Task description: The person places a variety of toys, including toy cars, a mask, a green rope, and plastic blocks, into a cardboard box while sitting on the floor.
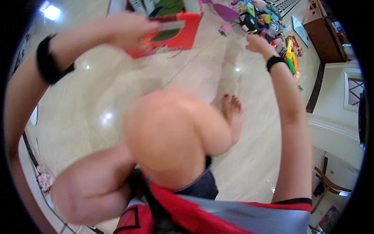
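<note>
My left hand (131, 32), blurred by motion, is over the left side of a red cardboard box (187, 35) with green printing. Whether it touches the box or holds anything cannot be made out. A pale grey strip (172, 25) shows just beyond its fingers. Inside the box's open top are a green item (169, 7) and some pale pieces. My right hand (257, 44) has curled fingers and is above the floor, just left of a pile of toys (270, 20); its grip is unclear. A small pink object (225, 29) lies between the box and this hand.
A purple plastic piece (225, 12) lies by the toy pile. Beyond my right wrist is a yellow, orange and green toy gun (290, 55). A brown box (324, 38) stands farther right, near a flat pale panel (300, 30). My bent knees and bare foot take up the middle.
</note>
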Available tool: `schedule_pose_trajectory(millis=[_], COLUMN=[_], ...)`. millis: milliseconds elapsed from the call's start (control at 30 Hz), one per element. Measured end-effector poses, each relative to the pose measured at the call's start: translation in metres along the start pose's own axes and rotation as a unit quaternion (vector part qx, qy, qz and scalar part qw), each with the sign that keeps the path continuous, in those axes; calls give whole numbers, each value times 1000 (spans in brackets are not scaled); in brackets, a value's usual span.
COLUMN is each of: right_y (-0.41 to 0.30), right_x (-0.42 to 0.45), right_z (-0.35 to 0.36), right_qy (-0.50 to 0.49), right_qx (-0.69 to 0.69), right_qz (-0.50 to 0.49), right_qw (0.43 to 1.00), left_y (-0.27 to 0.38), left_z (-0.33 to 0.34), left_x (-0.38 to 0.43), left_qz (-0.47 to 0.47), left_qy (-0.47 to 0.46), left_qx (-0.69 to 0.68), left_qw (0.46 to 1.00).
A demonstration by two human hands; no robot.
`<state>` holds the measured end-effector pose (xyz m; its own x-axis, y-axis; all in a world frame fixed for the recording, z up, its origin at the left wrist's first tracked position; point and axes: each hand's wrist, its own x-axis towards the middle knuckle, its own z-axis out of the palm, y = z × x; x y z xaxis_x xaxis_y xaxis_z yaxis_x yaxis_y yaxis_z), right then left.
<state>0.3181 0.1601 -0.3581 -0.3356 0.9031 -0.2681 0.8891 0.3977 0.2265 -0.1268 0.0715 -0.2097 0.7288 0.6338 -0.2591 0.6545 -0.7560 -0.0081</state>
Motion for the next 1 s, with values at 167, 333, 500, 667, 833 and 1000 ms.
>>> schedule_pose_trajectory(millis=[167, 333, 500, 667, 833, 1000], right_y=[-37, -58, -37, -26, -29, -110], right_x=[63, 70, 104, 95, 81, 89], right_z=[37, 53, 70, 64, -23, -196], right_qy=[94, 169, 168, 51, 217, 386], right_qx=[120, 174, 167, 227, 291, 321], right_qz=[51, -20, -46, -13, -22, -149], right_qw=[987, 970, 970, 972, 931, 852], left_y=[13, 17, -5, -44, -33, -21], left_z=[-22, -12, -23, -9, 45, 40], left_x=[6, 44, 51, 37, 44, 49], left_qz=[-84, -1, 90, -12, 36, 76], left_qy=[-146, 5, 174, -30, 132, 158], left_qx=[-25, -40, -96, -125, -102, -151], left_qw=[985, 999, 976, 992, 985, 973])
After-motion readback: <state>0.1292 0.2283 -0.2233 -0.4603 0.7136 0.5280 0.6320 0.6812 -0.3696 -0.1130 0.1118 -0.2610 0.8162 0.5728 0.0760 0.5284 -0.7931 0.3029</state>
